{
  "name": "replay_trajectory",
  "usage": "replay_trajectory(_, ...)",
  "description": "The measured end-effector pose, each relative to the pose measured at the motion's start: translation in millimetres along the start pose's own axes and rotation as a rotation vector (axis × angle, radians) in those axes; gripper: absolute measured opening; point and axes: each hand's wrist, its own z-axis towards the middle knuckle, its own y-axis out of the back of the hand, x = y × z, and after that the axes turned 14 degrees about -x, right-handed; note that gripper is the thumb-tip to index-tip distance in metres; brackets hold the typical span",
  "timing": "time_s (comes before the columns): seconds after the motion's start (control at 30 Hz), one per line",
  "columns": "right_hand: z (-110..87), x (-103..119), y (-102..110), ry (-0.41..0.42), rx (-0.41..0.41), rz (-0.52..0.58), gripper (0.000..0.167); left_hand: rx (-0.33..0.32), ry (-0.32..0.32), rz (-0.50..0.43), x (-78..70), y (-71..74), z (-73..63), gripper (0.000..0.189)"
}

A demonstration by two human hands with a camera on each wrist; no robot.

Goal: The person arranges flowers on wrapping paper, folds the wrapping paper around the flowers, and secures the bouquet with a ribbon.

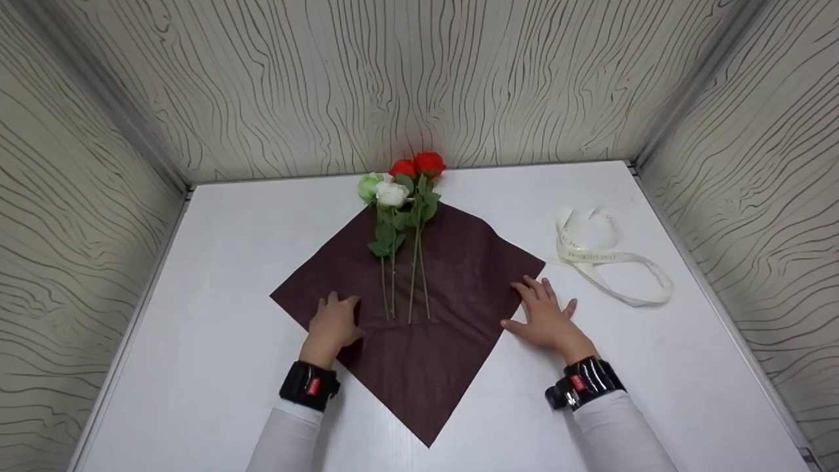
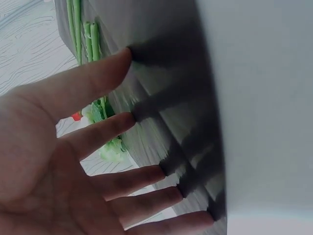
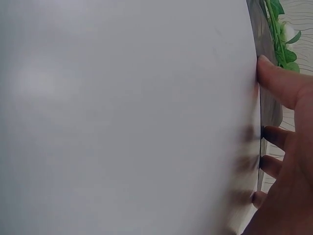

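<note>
A dark maroon wrapping sheet (image 1: 459,288) lies on the white table, one corner toward the person. Artificial roses rest on its upper part: two red roses (image 1: 429,164), a white rose (image 1: 392,195) and a pale green rose (image 1: 370,187), their bare stems (image 1: 412,288) pointing toward the person. My left hand (image 1: 334,326) has its fingers spread, fingertips on the sheet near its left edge; the left wrist view shows these fingertips (image 2: 126,119) against the dark surface. At the right edge of the sheet, my right hand (image 1: 547,321) touches down with spread fingers. Neither hand grips anything.
A cream ribbon (image 1: 593,257) with printed lettering lies in loose loops on the table (image 1: 216,262), right of the sheet. Wood-grain patterned panels (image 1: 367,78) stand behind and on both sides of the table. The red blooms are close to the back panel.
</note>
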Motion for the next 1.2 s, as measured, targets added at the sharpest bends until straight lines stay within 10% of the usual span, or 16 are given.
replay_trajectory(0.43, -2.3, -4, 3, -0.008, -0.052, 0.057, 0.077, -0.061, -0.062, 0.039, 7.0, -4.5, -7.3, 0.066)
replay_trajectory(0.73, -15.4, 3, -2, 0.066, -0.16, 0.175, 0.07, -0.037, -0.299, -0.046, 5.4, 0.3, -31.0, 0.068)
replay_trajectory(1.2, -44.7, 76, -1, 0.375, 0.057, 0.147, 0.041, -0.043, -0.512, -0.053, -2.1, -12.7, -60.8, 0.045)
